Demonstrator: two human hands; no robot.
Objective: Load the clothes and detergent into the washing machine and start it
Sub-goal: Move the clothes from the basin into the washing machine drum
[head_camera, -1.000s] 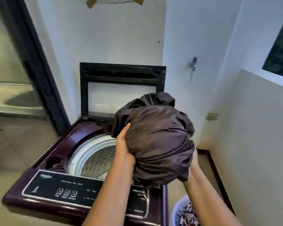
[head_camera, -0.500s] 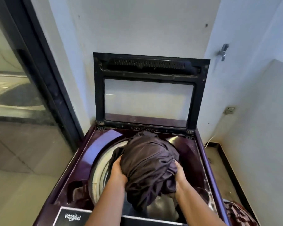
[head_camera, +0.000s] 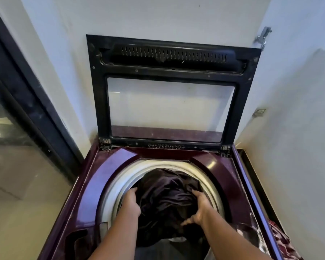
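Observation:
A maroon top-loading washing machine [head_camera: 109,169] stands in front of me with its glass lid [head_camera: 169,107] raised against the wall. A bundle of dark brown cloth [head_camera: 167,192] fills the round drum opening [head_camera: 120,182]. My left hand [head_camera: 130,202] grips the bundle's left side inside the drum. Pressed against the bundle's right side is my right hand [head_camera: 199,209], fingers partly spread. The drum's bottom is hidden by the cloth. No detergent is in view.
A basket with red patterned clothes [head_camera: 281,239] sits at the machine's lower right. White walls close in behind and on the right. A dark-framed glass door [head_camera: 26,113] runs along the left. A metal wall fitting [head_camera: 263,37] sticks out at the upper right.
Both hands carried the dark bundle from chest height over the control panel down into the drum. My head leaned forward, so the control panel left the view.

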